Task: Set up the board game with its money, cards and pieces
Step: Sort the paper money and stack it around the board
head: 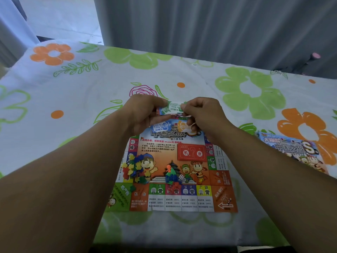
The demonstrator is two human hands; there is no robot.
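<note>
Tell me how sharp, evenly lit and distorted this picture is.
Head view: wide-angle bending bows the far edge of the tablecloth and stretches the forearms; daylight at top left washes out that corner; small print on the board is soft; the paper money pinched between left hand and right hand is slightly blurred.

a white tablecloth [91, 84] printed with green and orange flowers is covering the table. a grey pleated curtain [200, 24] is hanging just behind the far edge. daylight is falling on a pale floor [60, 19] beyond the far left corner.
</note>
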